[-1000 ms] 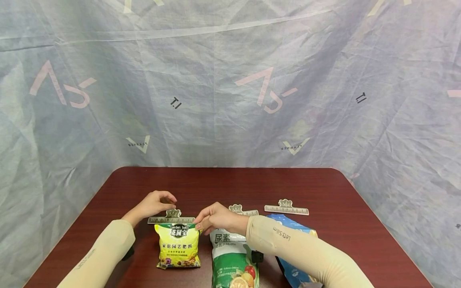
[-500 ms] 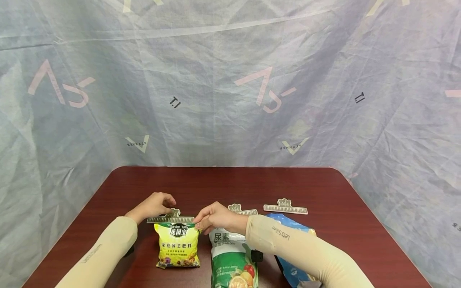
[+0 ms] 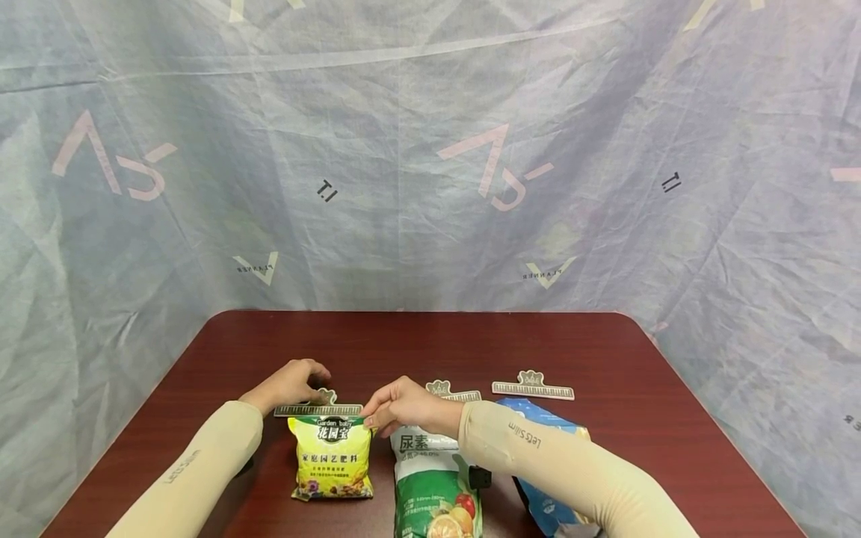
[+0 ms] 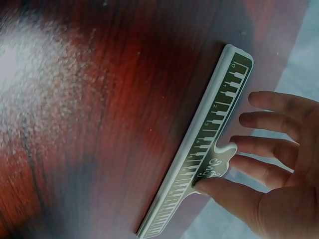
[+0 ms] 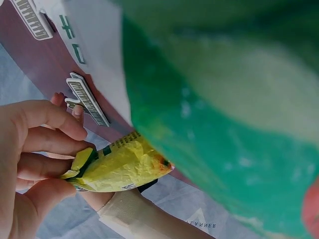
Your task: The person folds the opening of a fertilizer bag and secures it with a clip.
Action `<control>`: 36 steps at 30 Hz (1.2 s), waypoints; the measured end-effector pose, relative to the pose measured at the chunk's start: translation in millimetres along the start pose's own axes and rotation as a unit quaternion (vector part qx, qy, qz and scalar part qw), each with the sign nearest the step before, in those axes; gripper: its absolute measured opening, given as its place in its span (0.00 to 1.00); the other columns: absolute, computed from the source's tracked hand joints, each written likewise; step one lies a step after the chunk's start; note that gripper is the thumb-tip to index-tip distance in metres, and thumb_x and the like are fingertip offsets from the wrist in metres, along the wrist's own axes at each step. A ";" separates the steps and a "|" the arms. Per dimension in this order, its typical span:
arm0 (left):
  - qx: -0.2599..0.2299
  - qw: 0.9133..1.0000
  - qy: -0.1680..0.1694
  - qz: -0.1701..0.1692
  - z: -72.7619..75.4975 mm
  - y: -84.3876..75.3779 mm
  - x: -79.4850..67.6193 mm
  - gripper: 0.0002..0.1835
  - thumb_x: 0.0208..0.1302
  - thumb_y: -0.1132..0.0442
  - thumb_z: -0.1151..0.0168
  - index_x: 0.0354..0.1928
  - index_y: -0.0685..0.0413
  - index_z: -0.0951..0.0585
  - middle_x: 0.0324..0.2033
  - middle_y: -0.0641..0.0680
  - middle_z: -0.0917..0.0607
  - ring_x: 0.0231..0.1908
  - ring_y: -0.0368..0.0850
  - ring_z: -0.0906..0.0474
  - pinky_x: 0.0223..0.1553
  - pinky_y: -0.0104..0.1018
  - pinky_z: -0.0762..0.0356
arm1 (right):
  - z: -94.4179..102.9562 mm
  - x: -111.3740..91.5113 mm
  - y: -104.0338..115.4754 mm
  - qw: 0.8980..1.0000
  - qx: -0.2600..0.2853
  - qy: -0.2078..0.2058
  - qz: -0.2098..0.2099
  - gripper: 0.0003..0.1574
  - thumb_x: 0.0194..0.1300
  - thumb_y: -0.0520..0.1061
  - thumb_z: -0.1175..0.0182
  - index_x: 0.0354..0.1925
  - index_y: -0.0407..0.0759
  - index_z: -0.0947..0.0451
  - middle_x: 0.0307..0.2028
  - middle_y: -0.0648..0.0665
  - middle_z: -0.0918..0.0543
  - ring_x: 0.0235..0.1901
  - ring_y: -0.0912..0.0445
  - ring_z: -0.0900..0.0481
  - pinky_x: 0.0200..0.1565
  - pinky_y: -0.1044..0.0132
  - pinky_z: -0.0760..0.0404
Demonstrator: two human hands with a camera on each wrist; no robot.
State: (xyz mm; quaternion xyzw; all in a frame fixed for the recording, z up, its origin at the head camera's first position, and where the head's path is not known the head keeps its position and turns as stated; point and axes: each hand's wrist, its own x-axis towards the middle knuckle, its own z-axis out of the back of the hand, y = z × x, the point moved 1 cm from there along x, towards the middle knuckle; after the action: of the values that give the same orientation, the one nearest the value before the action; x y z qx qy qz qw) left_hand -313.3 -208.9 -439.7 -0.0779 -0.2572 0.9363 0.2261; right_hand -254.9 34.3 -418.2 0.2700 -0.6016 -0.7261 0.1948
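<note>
My right hand [image 3: 406, 407] pinches the upper right corner of a small yellow bag of garden fertilizer [image 3: 332, 465]. In the right wrist view, the thumb and fingers hold the bag's [image 5: 124, 167] folded top edge. Just behind this bag lies a bag clip [image 3: 318, 410] with a piano-key pattern. My left hand [image 3: 285, 385] is over that clip's handle. In the left wrist view, the thumb touches the face of the clip [image 4: 199, 144] at its handle, while the fingers stretch out loosely along the far side. Whether the fingertips press the handle's back cannot be told.
A green and white bag [image 3: 430, 486] stands right of the yellow one, partly under the right forearm. Behind it lies a second clip [image 3: 454, 393]. Farther right are a third clip [image 3: 533, 388] and a blue bag [image 3: 548, 497], partly hidden by the sleeve. A cloth hangs behind the table.
My left hand has shifted slightly, and its thumb has come down onto the clip's handle. The right hand and the yellow bag have stayed in place.
</note>
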 end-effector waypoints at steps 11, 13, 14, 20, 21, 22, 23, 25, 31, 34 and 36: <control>0.027 0.999 0.036 -0.017 -3.8 1.1 0.6 0.22 0.47 0.62 0.28 0.46 0.63 0.19 0.44 0.59 0.20 0.46 0.57 0.25 0.43 0.46 0.24 | -0.5 -0.7 0.5 1.000 0.000 -0.004 -0.003 0.08 0.53 0.31 0.37 0.36 0.31 0.18 0.32 0.42 0.16 0.26 0.56 0.20 0.34 0.48 0.20; 0.034 0.998 0.035 -0.029 -3.3 -0.2 0.4 0.20 0.47 0.62 0.28 0.43 0.62 0.18 0.43 0.59 0.19 0.46 0.57 0.24 0.42 0.46 0.24 | -0.6 -0.9 0.8 1.000 -0.001 -0.004 -0.001 0.08 0.53 0.31 0.37 0.36 0.31 0.18 0.32 0.42 0.16 0.26 0.56 0.20 0.34 0.49 0.20; 0.038 0.998 0.034 -0.034 -3.1 -0.5 0.5 0.19 0.47 0.62 0.28 0.42 0.62 0.17 0.42 0.58 0.19 0.45 0.57 0.24 0.42 0.46 0.24 | -0.7 -0.8 0.8 1.000 -0.001 -0.004 -0.001 0.08 0.53 0.31 0.37 0.36 0.31 0.18 0.32 0.42 0.16 0.26 0.56 0.20 0.34 0.49 0.20; 0.045 0.998 0.028 -0.032 -2.2 0.0 1.0 0.16 0.44 0.61 0.27 0.38 0.59 0.16 0.39 0.57 0.17 0.42 0.55 0.22 0.39 0.44 0.23 | -0.7 -0.5 0.3 1.000 -0.002 -0.006 -0.001 0.08 0.54 0.31 0.38 0.36 0.31 0.18 0.33 0.42 0.16 0.26 0.56 0.20 0.34 0.49 0.20; 0.045 0.998 0.026 -0.029 -2.4 0.5 1.1 0.16 0.44 0.61 0.27 0.37 0.59 0.16 0.39 0.56 0.17 0.41 0.54 0.22 0.39 0.43 0.22 | -0.9 -0.5 0.2 1.000 -0.002 -0.006 -0.001 0.08 0.54 0.31 0.38 0.36 0.31 0.18 0.33 0.43 0.16 0.26 0.56 0.20 0.34 0.49 0.20; 0.044 0.998 0.026 -0.027 -2.6 0.8 1.2 0.16 0.43 0.61 0.26 0.37 0.58 0.16 0.38 0.56 0.17 0.40 0.53 0.21 0.38 0.43 0.22 | -1.0 -0.6 0.1 1.000 -0.002 -0.005 -0.002 0.08 0.54 0.31 0.38 0.36 0.31 0.18 0.33 0.43 0.16 0.26 0.56 0.20 0.34 0.48 0.20; 0.044 0.998 0.025 -0.027 -2.9 1.4 1.3 0.16 0.43 0.61 0.26 0.36 0.57 0.16 0.37 0.55 0.17 0.40 0.52 0.21 0.38 0.43 0.22 | -1.0 -0.5 0.1 1.000 -0.002 -0.005 -0.001 0.08 0.54 0.31 0.38 0.36 0.31 0.18 0.34 0.43 0.16 0.26 0.56 0.20 0.34 0.48 0.20; 0.045 0.998 0.023 -0.029 -3.3 2.2 1.2 0.14 0.42 0.61 0.26 0.35 0.55 0.16 0.36 0.52 0.16 0.38 0.50 0.21 0.37 0.41 0.22 | -0.9 -0.4 -0.1 1.000 -0.003 -0.006 -0.001 0.08 0.54 0.31 0.37 0.36 0.31 0.18 0.34 0.43 0.16 0.25 0.56 0.20 0.34 0.48 0.20; 0.036 0.999 0.020 -0.035 -2.5 2.8 0.5 0.11 0.43 0.61 0.27 0.32 0.51 0.16 0.31 0.47 0.17 0.33 0.44 0.21 0.33 0.38 0.23 | -0.2 0.7 -1.0 1.000 -0.005 -0.004 0.002 0.08 0.53 0.31 0.37 0.35 0.31 0.17 0.33 0.44 0.16 0.24 0.55 0.20 0.33 0.50 0.20; 0.036 0.998 0.017 -0.043 -2.2 2.4 0.4 0.11 0.42 0.62 0.26 0.31 0.51 0.16 0.30 0.46 0.17 0.32 0.44 0.21 0.31 0.38 0.23 | 0.1 0.9 -2.0 1.000 -0.006 -0.002 0.004 0.08 0.53 0.31 0.37 0.35 0.32 0.17 0.33 0.44 0.16 0.25 0.54 0.20 0.33 0.49 0.20; 0.039 0.998 0.016 -0.043 -2.1 2.1 0.5 0.11 0.41 0.61 0.26 0.31 0.51 0.16 0.29 0.46 0.17 0.31 0.43 0.22 0.31 0.37 0.23 | 0.2 0.9 -2.6 1.000 -0.007 -0.003 0.004 0.07 0.53 0.31 0.37 0.34 0.33 0.17 0.32 0.44 0.16 0.26 0.53 0.19 0.33 0.50 0.20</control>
State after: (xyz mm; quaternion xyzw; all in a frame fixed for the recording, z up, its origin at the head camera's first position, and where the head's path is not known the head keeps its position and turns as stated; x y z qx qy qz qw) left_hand -314.0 -209.3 -442.6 -0.0723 -0.2200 0.9336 0.2733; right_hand -255.6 34.4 -420.9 0.2644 -0.5979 -0.7303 0.1981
